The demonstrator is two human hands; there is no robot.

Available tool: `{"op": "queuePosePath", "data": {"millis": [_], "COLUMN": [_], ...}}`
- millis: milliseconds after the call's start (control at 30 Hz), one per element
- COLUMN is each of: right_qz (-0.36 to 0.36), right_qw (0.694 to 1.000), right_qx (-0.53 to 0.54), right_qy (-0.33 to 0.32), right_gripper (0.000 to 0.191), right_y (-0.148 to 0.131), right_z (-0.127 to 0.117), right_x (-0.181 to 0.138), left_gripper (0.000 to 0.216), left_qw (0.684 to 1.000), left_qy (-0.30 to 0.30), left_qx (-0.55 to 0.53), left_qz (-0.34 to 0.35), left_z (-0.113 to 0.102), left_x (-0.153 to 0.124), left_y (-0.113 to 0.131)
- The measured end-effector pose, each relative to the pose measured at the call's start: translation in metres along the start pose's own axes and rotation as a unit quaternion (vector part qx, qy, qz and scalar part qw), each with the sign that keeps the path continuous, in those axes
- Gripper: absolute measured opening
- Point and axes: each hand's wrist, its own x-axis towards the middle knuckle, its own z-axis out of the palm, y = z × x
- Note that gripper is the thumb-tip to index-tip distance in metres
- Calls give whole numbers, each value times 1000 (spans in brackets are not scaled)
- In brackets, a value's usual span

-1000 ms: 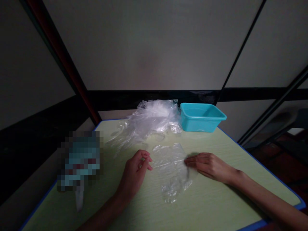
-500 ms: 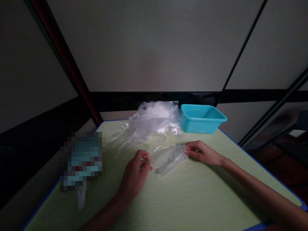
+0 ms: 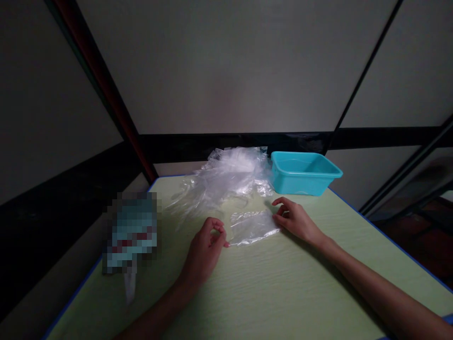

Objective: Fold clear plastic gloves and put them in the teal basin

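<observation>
A clear plastic bag [image 3: 253, 227] lies flat on the table between my hands. My right hand [image 3: 293, 218] is beside the bag's right end, its thumb and forefinger apart. The thumb is close to the film or touching it. At the bag's left end, my left hand [image 3: 209, 243] has its fingers curled in and the fingertips together. Whether something small sits in that pinch I cannot make out. The little finger of this hand is near the bag's lower left corner. Behind both hands spreads a loose heap of clear plastic bags [image 3: 233, 172].
A turquoise plastic basket [image 3: 304, 182] stands at the back right, next to the heap. On the left lies a blurred-out teal item [image 3: 132, 231] with a whitish strip below it. The pale green table [image 3: 262, 293] has a blue edge and backs onto a panelled wall [image 3: 240, 71].
My right hand has let go of the bag's right end and its fingers have parted. The bag has settled flatter on the table. My left hand stays curled at its left end.
</observation>
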Motion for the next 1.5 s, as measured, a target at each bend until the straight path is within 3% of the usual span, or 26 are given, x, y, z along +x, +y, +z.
{"op": "queuePosePath", "data": {"millis": [267,500,700,800,900,967,1067,1200,1500], "right_qz": [-66,-54,-34,-60,-142,-225,-295,-303,-302], "right_qw": [997,998,981,983,988,973,948,941,938], "right_qx": [-18,8,157,160,56,-22,-79,-110,-129], "right_qy": [18,-27,-112,-74,-36,-53,-89,-97,-114], "right_gripper": [38,31,30,20,14,19,28,33,35], "right_y": [3,-1,6,13,17,18,18,17,19], "right_z": [4,-4,-13,-19,-27,-31,-34,-33,-31], "right_x": [2,-1,-12,-21,-30,-34,-36,-37,-36], "left_gripper": [8,9,9,12,17,20,31,52,64], "left_qw": [1000,999,994,985,974,955,893,841,815], "left_qy": [11,14,45,77,91,60,-57,-191,-287], "left_qx": [1,38,101,144,179,227,320,405,426], "left_qz": [2,8,24,48,100,183,312,303,266], "left_z": [0,-7,-15,-18,-14,-4,18,47,55], "left_x": [2,6,9,6,0,-7,-20,-35,-35], "left_y": [-3,-3,-1,4,11,18,26,32,37]}}
